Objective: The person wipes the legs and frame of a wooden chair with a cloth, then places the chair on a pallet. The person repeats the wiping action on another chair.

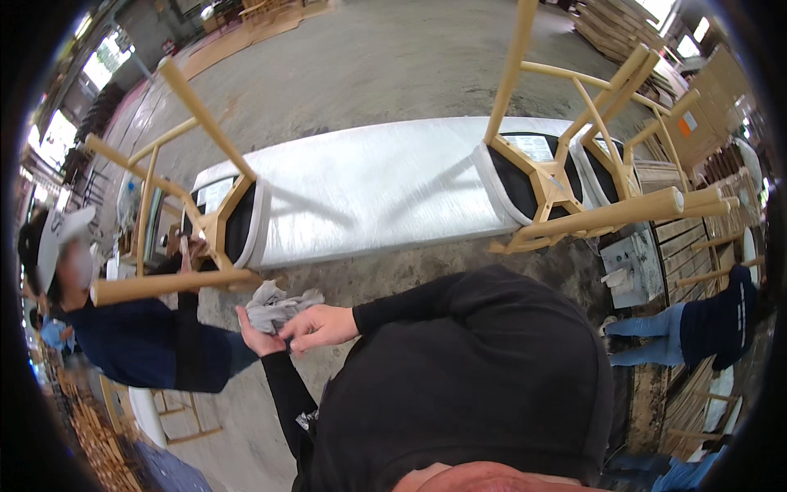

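A crumpled grey cloth [283,307] rests in my left hand [259,334], which is turned palm up in front of my body. My right hand [324,328] reaches across to it, its fingers curled with their tips against the left palm. Whether those fingertips pinch anything small is too fine to make out. Just beyond my hands is an upturned wooden stool [215,225] with a black underside, at the left end of a long padded surface under clear wrap [369,189]. Toward the right end stand more upturned stools [541,182], legs in the air.
At the left a co-worker in dark blue [147,344] has a hand by the left stool. Another person [697,320] works at the right, near a grey box [635,271] and wooden slats [697,262]. Stacked boards [615,33] and a cardboard box [713,107] stand far right.
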Demonstrator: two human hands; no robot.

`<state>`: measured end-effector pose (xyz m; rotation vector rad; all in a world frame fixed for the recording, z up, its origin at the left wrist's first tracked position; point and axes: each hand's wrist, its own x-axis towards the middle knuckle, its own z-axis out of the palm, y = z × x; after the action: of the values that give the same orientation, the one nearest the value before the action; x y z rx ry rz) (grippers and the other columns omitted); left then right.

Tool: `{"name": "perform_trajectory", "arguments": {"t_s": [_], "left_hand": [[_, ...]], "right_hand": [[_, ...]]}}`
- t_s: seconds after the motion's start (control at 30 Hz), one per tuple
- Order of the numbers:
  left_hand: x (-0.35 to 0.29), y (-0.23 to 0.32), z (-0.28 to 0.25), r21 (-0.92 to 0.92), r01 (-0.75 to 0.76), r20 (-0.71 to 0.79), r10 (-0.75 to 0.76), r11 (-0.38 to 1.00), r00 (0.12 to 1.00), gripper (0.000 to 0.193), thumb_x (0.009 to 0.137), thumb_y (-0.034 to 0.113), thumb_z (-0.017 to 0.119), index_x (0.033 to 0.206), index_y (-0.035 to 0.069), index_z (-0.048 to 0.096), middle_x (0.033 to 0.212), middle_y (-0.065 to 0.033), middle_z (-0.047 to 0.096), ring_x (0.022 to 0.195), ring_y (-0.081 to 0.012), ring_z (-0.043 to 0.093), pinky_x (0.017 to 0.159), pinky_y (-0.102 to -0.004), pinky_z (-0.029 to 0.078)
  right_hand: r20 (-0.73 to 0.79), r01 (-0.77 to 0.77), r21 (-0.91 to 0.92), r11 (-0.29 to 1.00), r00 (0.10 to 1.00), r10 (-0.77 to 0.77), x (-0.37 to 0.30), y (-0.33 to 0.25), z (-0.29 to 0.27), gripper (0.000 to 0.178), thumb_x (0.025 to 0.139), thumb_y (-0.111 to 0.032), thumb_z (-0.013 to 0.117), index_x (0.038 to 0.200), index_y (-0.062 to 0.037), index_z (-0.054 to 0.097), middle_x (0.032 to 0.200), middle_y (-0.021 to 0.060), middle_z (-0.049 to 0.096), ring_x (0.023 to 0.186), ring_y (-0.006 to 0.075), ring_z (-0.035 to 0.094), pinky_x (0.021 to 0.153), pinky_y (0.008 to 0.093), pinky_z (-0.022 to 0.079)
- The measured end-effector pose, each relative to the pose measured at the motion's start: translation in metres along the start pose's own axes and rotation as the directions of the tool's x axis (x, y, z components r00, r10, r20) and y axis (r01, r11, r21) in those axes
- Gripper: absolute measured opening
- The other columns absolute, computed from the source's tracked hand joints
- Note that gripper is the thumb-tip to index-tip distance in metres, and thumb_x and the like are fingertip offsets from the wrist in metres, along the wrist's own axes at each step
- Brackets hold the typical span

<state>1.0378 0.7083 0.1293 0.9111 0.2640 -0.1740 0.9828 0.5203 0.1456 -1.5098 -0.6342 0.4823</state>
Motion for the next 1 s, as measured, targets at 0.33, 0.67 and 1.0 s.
{"name": "perform_trajectory", "arguments": {"t_s": [0.33, 0.67, 1.0], "left_hand": [[-0.042, -0.060, 0.093, 0.125, 0.181, 0.407, -0.216, 0.976, 0.887, 0.056, 0.104, 0.050, 0.039, 0.141, 0.008, 0.045, 0.138, -0.0051, 0.053, 0.128, -0.0209, 0.048, 0.107, -0.0339, 0.036], [-0.061, -0.064, 0.089, 0.535, -0.584, 0.816, -0.192, 0.611, 0.546, 0.076, 0.101, 0.046, 0.047, 0.155, 0.002, 0.018, 0.160, -0.0219, 0.017, 0.149, -0.0352, 0.013, 0.118, -0.0425, 0.018], [-0.068, -0.102, 0.157, 0.379, -0.664, 0.896, -0.435, 0.645, 0.089, 0.025, 0.094, 0.024, 0.064, 0.095, 0.000, 0.072, 0.088, -0.0102, 0.074, 0.084, -0.0225, 0.071, 0.075, -0.0360, 0.055]], "right_hand": [[-0.599, 0.288, 0.740, 0.608, 0.694, 0.400, -0.015, -0.027, -0.051, 0.067, 0.088, -0.024, 0.068, 0.143, -0.0071, 0.034, 0.128, 0.0115, 0.053, 0.117, 0.0218, 0.056, 0.095, 0.0364, 0.047], [-0.709, 0.588, 0.705, 0.395, 0.591, 0.386, -0.076, -0.011, 0.014, 0.053, 0.091, -0.040, 0.065, 0.133, -0.0105, 0.052, 0.120, 0.0062, 0.063, 0.108, 0.0184, 0.062, 0.091, 0.0369, 0.051], [-0.861, 0.751, 0.450, 0.483, 0.221, 0.458, -0.265, -0.020, 0.057, 0.043, 0.091, -0.021, 0.056, 0.126, 0.0042, 0.053, 0.113, 0.0182, 0.066, 0.097, 0.0285, 0.069, 0.086, 0.0407, 0.057]]}}
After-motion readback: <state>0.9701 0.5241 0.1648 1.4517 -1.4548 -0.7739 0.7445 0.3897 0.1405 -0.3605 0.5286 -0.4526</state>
